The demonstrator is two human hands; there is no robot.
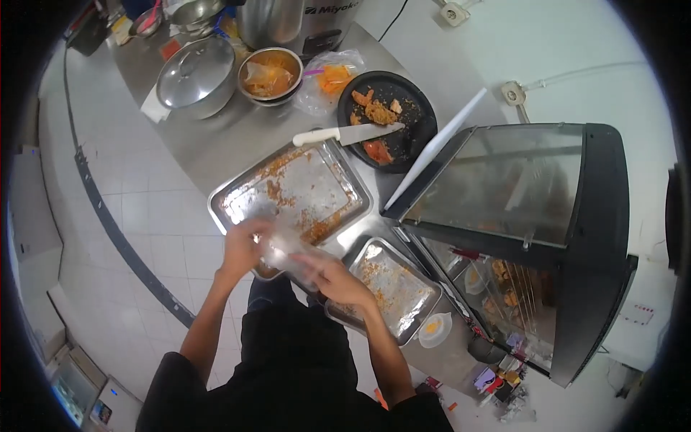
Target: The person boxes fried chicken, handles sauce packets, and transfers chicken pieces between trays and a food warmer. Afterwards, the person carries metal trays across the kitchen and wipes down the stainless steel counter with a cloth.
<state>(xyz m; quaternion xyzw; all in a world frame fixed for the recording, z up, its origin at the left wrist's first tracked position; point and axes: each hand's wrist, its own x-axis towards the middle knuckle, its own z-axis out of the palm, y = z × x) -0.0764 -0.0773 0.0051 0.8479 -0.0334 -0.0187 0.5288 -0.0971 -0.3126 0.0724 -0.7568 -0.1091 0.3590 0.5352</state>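
Note:
My left hand [246, 246] and my right hand [332, 278] are close together over the near edge of a large metal tray [306, 183]. Between them is a clear, crinkled plastic bag [286, 253], blurred by motion, with the fingers of both hands closed on it. Brown crumbs are scattered over the large tray. To the right of my right hand lies a smaller metal tray [396, 291], also crumbed. A white-handled knife [345, 135] rests from the far rim of the large tray onto a black round pan [425, 115] with fried pieces in it.
A glass display warmer [504, 191] with food inside stands at the right. Behind the trays are a lidded pot [196, 78], a metal bowl [271, 74], a bag of orange food [335, 81] and a large steel cooker [277, 21]. A small clear cup [435, 330] sits by the small tray.

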